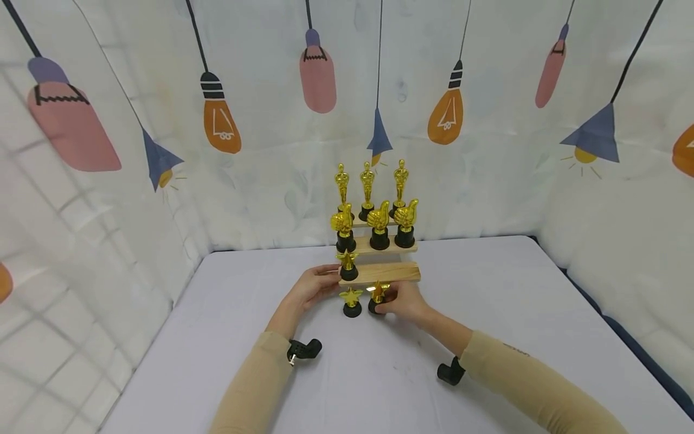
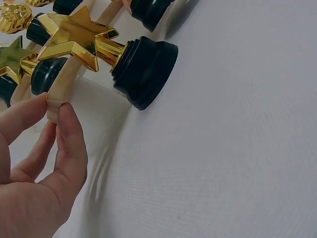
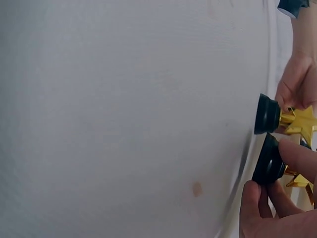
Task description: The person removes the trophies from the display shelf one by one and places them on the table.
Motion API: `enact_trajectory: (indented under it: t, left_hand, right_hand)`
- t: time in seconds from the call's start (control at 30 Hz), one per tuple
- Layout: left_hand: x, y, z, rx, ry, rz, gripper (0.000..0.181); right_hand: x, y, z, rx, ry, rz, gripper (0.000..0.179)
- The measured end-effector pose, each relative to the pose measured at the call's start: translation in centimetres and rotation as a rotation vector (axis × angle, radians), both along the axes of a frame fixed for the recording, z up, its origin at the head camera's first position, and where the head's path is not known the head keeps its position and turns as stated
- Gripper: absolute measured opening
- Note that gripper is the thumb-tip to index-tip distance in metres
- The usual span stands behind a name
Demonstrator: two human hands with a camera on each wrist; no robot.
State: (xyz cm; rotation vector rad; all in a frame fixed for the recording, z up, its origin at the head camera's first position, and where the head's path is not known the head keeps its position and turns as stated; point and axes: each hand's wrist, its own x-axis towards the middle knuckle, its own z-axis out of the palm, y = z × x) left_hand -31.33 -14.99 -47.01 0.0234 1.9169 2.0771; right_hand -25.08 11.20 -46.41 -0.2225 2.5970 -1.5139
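Observation:
My left hand (image 1: 311, 289) is at the left end of the lowest step of a wooden stepped stand (image 1: 387, 273). In the left wrist view its thumb and fingers pinch the end of that board (image 2: 62, 91). A gold star trophy (image 1: 349, 269) with a black base stands on that step's left end. Before the stand, a second star trophy (image 1: 352, 303) is upright on the table. Beside it, my right hand (image 1: 405, 301) grips a third star trophy (image 1: 376, 305) by its black base, as the right wrist view shows of the base (image 3: 269, 161).
Gold thumbs-up trophies (image 1: 379, 226) line the middle step, with gold figure trophies (image 1: 367, 190) on the top step behind. A white cloth covers the table (image 1: 244, 301). A printed curtain (image 1: 271, 181) hangs right behind the stand.

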Motion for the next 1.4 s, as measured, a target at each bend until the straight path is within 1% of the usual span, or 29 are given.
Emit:
enact_trajectory:
  t: [0.2,0.37,0.53,0.63,0.77,0.9,1.0,1.13,1.3,1.4]
  left_hand:
    - [-0.2,0.1,0.1,0.003,0.01,0.001,0.05]
    - [0.0,0.0,-0.1,0.006,-0.009,-0.004,0.05]
    - [0.1,-0.2,-0.4,0.017,0.0,-0.002,0.05]
    - [0.1,-0.2,-0.6,0.019,0.007,0.004,0.049]
    - [0.2,-0.1,-0.8,0.012,0.0,-0.002,0.049]
    - [0.2,0.0,-0.6,0.008,0.004,0.008,0.049]
    - [0.2,0.1,-0.4,0.014,0.002,0.02,0.048]
    - [0.1,0.0,-0.3,0.023,-0.007,0.013,0.049]
    - [0.0,-0.1,-0.4,0.029,-0.002,0.007,0.049]
    - [0.0,-0.1,-0.5,0.028,-0.01,0.006,0.049]
  right_hand:
    - [-0.2,-0.2,-0.3,-0.004,0.022,-0.013,0.03]
    - [-0.3,-0.4,-0.8,0.012,0.005,-0.013,0.031]
    - [-0.2,-0.7,-1.1,0.022,0.004,-0.004,0.034]
    - [0.0,-0.8,-1.1,0.028,0.003,-0.004,0.036]
    - [0.2,-0.9,-1.0,0.066,0.01,-0.009,0.038]
    - [0.0,-0.9,-1.0,0.09,0.038,-0.008,0.038]
    - [-0.1,-1.0,-1.0,0.095,0.046,-0.004,0.039]
    - [-0.1,-1.0,-0.8,0.1,0.044,0.001,0.042]
    - [0.0,-0.9,-0.8,0.09,0.064,0.008,0.048]
    - [0.1,-0.7,-0.7,0.077,0.055,0.007,0.049]
